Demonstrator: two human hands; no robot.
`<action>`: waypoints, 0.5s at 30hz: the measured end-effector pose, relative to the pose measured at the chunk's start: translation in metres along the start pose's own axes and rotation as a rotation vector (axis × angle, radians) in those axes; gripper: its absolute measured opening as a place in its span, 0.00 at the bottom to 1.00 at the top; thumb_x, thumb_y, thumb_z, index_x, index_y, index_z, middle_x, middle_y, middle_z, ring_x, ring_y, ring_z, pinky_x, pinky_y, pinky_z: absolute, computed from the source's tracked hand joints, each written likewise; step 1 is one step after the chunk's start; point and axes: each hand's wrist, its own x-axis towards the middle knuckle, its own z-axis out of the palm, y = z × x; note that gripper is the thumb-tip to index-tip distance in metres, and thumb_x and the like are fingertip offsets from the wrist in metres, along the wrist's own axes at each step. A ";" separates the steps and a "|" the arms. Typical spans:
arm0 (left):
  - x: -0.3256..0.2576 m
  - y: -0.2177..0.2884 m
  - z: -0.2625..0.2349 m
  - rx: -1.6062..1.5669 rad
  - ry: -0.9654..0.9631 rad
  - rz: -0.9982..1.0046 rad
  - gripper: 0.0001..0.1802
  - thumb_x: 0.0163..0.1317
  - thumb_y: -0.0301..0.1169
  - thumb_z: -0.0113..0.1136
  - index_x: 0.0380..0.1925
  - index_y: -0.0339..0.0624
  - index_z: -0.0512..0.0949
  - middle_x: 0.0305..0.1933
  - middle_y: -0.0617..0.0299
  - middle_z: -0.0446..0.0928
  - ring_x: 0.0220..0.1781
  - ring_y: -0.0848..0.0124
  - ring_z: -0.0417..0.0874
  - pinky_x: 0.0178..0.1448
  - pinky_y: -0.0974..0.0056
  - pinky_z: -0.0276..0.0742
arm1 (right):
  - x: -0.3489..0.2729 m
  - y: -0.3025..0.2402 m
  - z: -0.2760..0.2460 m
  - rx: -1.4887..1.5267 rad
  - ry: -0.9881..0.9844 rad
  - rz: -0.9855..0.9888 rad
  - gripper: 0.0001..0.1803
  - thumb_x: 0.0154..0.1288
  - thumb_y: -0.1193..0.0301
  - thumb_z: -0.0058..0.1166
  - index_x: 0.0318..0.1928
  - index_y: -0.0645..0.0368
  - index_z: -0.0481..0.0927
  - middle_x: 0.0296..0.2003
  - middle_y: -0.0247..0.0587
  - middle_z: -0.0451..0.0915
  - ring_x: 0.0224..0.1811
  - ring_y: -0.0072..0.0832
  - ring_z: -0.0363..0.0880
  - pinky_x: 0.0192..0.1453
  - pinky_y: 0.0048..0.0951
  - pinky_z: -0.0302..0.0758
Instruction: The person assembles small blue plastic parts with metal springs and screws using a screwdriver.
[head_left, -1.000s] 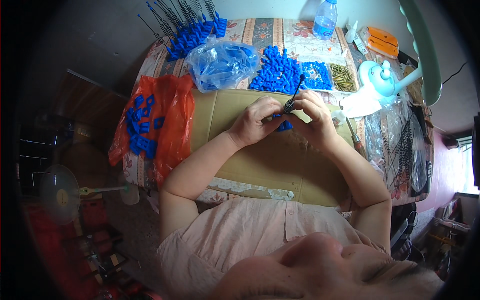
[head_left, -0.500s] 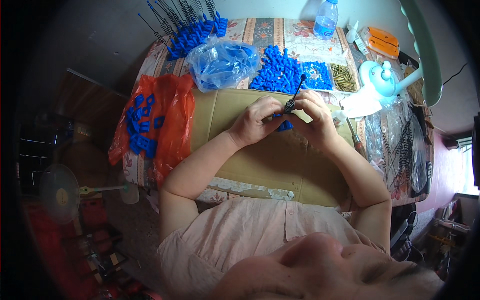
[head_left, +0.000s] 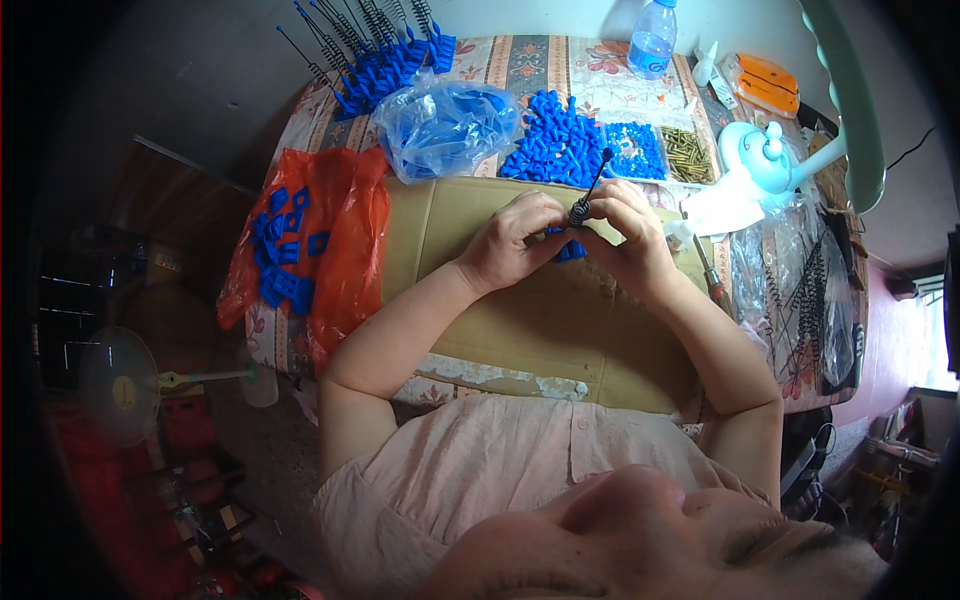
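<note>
Blue part and black sprung rod pinched over cardboard

Blue plastic, a small part (head_left: 570, 248), is pinched together with a thin black rod with a coiled spring (head_left: 588, 196) between the fingers of the left hand (head_left: 515, 240) and the right hand (head_left: 625, 235), above a cardboard sheet (head_left: 520, 320) on the table (head_left: 520, 65). An orange plastic bag (head_left: 330, 220) of blue pieces is draped at the left edge. A clear bag (head_left: 440, 125) lies behind, beside a loose blue heap (head_left: 550, 145). A clear bottle (head_left: 652, 40) is stood at the back.

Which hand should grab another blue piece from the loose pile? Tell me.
Probably the right hand: the pile of blue pieces lies just beyond it. The left hand sits slightly farther off. Both pinch the black spring antenna.
</note>
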 end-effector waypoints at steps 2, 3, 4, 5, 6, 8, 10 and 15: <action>0.000 0.000 0.000 0.008 -0.002 -0.001 0.07 0.55 0.17 0.62 0.33 0.36 0.77 0.33 0.58 0.74 0.34 0.63 0.76 0.38 0.62 0.72 | 0.000 0.000 0.000 -0.001 0.001 -0.002 0.16 0.44 0.77 0.68 0.34 0.56 0.75 0.31 0.36 0.76 0.36 0.36 0.75 0.46 0.36 0.70; 0.000 0.000 0.000 0.008 -0.002 -0.001 0.07 0.55 0.17 0.62 0.33 0.36 0.77 0.33 0.58 0.74 0.34 0.63 0.76 0.38 0.62 0.72 | 0.000 0.001 0.000 0.001 0.004 -0.003 0.16 0.44 0.77 0.68 0.34 0.56 0.75 0.31 0.36 0.76 0.36 0.36 0.75 0.46 0.36 0.70; 0.000 -0.001 0.000 0.005 0.000 -0.001 0.06 0.55 0.17 0.62 0.33 0.36 0.77 0.33 0.58 0.74 0.34 0.63 0.76 0.38 0.63 0.72 | -0.001 0.001 0.001 0.004 0.006 -0.005 0.16 0.44 0.77 0.68 0.34 0.56 0.75 0.31 0.36 0.76 0.36 0.36 0.75 0.46 0.36 0.70; -0.001 -0.001 0.000 0.002 0.003 -0.002 0.06 0.55 0.17 0.62 0.33 0.36 0.77 0.33 0.58 0.74 0.34 0.63 0.75 0.38 0.63 0.72 | 0.000 0.001 0.001 0.004 0.006 -0.005 0.16 0.44 0.77 0.68 0.34 0.56 0.75 0.31 0.36 0.76 0.36 0.36 0.75 0.46 0.36 0.70; 0.000 -0.001 0.000 0.002 0.003 -0.002 0.06 0.55 0.17 0.62 0.33 0.36 0.77 0.33 0.58 0.74 0.34 0.63 0.75 0.38 0.63 0.72 | 0.000 0.002 0.001 0.007 0.006 -0.008 0.16 0.44 0.77 0.68 0.34 0.56 0.75 0.31 0.36 0.76 0.36 0.36 0.75 0.46 0.36 0.70; 0.000 0.000 -0.001 0.007 -0.003 -0.009 0.06 0.55 0.17 0.63 0.32 0.36 0.76 0.32 0.58 0.73 0.33 0.63 0.75 0.37 0.63 0.72 | 0.000 0.002 0.001 0.009 0.006 -0.010 0.16 0.44 0.77 0.68 0.34 0.56 0.75 0.31 0.36 0.76 0.36 0.36 0.75 0.46 0.36 0.70; 0.000 0.001 -0.002 0.018 -0.013 -0.019 0.07 0.54 0.18 0.63 0.32 0.36 0.77 0.34 0.57 0.75 0.36 0.61 0.77 0.40 0.61 0.74 | -0.001 0.002 0.001 0.009 0.012 -0.015 0.16 0.44 0.77 0.68 0.34 0.56 0.75 0.32 0.36 0.76 0.36 0.36 0.75 0.46 0.36 0.70; 0.001 0.003 -0.003 0.031 -0.017 -0.024 0.08 0.52 0.19 0.64 0.33 0.36 0.77 0.35 0.56 0.77 0.38 0.58 0.79 0.43 0.59 0.76 | 0.000 0.001 0.000 0.007 0.009 -0.014 0.16 0.44 0.78 0.68 0.34 0.56 0.75 0.31 0.36 0.76 0.35 0.36 0.75 0.45 0.36 0.69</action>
